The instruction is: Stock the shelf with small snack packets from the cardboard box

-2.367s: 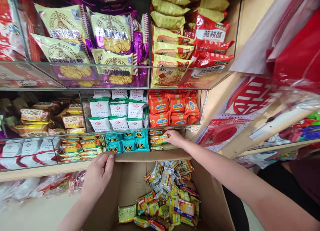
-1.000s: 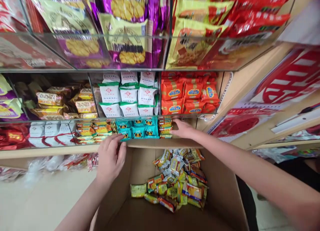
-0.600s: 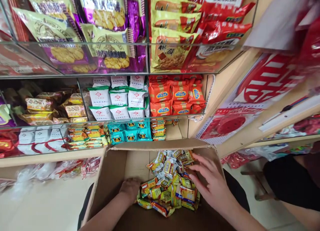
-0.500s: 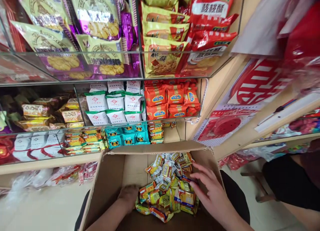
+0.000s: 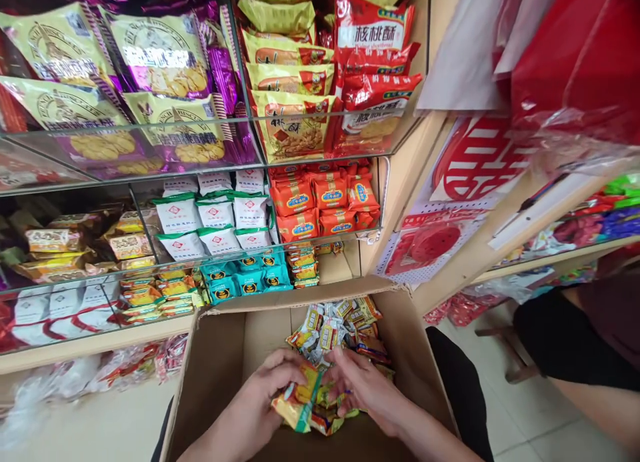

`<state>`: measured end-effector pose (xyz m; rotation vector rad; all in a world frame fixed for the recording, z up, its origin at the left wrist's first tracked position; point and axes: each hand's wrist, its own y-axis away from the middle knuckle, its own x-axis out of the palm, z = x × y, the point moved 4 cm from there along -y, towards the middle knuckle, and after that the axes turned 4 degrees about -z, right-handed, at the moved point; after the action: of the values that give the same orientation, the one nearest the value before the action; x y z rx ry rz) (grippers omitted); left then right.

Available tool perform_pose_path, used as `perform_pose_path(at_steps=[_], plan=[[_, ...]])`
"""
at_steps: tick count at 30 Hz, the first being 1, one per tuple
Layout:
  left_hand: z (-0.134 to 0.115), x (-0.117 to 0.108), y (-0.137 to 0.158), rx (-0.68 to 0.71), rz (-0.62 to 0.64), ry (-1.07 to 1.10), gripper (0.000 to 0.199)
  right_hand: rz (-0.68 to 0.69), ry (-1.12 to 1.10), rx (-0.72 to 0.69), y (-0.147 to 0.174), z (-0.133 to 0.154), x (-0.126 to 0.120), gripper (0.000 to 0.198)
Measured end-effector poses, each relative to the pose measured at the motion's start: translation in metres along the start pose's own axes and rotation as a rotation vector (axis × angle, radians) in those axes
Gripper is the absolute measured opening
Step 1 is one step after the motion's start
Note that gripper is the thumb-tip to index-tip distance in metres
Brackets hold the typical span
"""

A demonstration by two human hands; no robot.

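A cardboard box (image 5: 220,355) stands open in front of me with a heap of small wrapped snack packets (image 5: 320,332) inside, silver, yellow and orange. My left hand (image 5: 273,385) is closed around a yellow-orange snack packet with a green stripe (image 5: 300,402), lifted over the heap. Beside it, my right hand (image 5: 363,385) hovers low over the packets, its fingers loosely apart and slightly curled toward the left hand. Its fingertips partly hide the packets under them, so any contact is unclear.
Glass-fronted shelves hold red snack packs (image 5: 320,202), teal packs (image 5: 250,279) and white-green packs (image 5: 215,215). Yellow and red shortbread bags (image 5: 295,125) lie above. At right, red bags (image 5: 575,75) hang over a rack, and another person's leg (image 5: 565,329) shows near a wooden stool (image 5: 507,355).
My left hand has risen from the box's left side with a packet in it. My right hand has moved left from the heap's right edge. The view has shifted slightly right.
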<state>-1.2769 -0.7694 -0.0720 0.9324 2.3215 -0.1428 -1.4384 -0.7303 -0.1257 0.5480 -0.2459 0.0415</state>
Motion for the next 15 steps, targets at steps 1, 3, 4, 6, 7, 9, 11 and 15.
perform_pose_path(at_steps=[1, 3, 4, 6, 7, 9, 11, 15], plan=[[-0.01, 0.002, 0.001, 0.067, -0.036, 0.099, 0.025, 0.021, -0.085, 0.034, -0.003, 0.0, 0.008, 0.046], [-0.017, 0.009, 0.003, 0.087, -0.097, 0.214, 0.022, 0.026, -0.12, -0.003, -0.007, 0.004, 0.019, 0.045], [-0.015, 0.013, 0.004, 0.051, -0.15, 0.273, 0.022, -0.001, -0.099, -0.054, -0.008, 0.007, 0.02, 0.043], [-0.005, 0.019, 0.006, -0.121, -0.314, 0.47, 0.028, -0.079, -0.052, -0.155, -0.009, 0.012, 0.02, 0.041], [0.002, 0.024, 0.007, -0.242, -0.395, 0.603, 0.034, -0.116, -0.04, -0.197, -0.009, 0.013, 0.018, 0.039], [0.01, 0.037, 0.007, -0.453, -0.49, 0.861, 0.052, -0.162, -0.03, -0.265, -0.007, 0.014, 0.017, 0.037], [0.009, 0.047, 0.005, -0.562, -0.535, 0.959, 0.056, -0.178, 0.007, -0.305, -0.005, 0.013, 0.017, 0.035], [-0.001, 0.047, 0.002, -0.616, -0.734, 0.844, 0.044, -0.354, 0.301, -0.444, 0.002, 0.012, 0.017, 0.036]])
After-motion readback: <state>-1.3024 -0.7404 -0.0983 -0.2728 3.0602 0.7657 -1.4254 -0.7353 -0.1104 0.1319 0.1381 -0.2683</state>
